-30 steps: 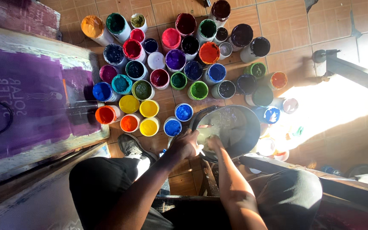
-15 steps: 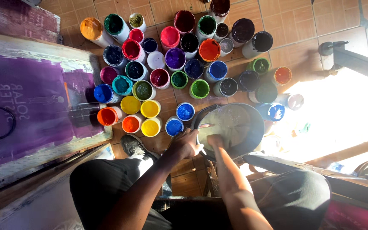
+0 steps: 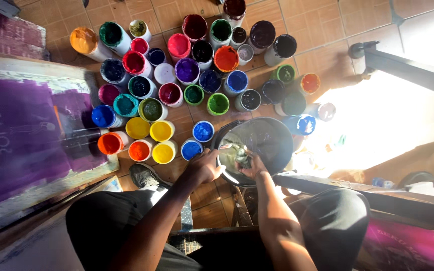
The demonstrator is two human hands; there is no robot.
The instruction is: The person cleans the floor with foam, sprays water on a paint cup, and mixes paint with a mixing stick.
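A dark round bucket (image 3: 272, 131) stands on the tiled floor between my knees. My left hand (image 3: 204, 167) grips its near-left rim. Inside the bucket, my right hand (image 3: 249, 161) is closed on a wet, greyish cloth (image 3: 241, 155). The bucket's inside looks wet and grey. I sit above it, dark trousers on both legs, one black shoe (image 3: 144, 175) on the floor to the left.
Several open paint pots (image 3: 187, 70) in many colours crowd the floor beyond the bucket. A purple-stained printing screen (image 3: 21, 135) leans at the left. A dark metal frame leg (image 3: 408, 68) crosses at upper right, next to a bright sunlit patch. A pink-printed board (image 3: 413, 246) lies at lower right.
My hands stay at the bucket; the right hand has shifted slightly inside it with the cloth. The view has tilted a little.
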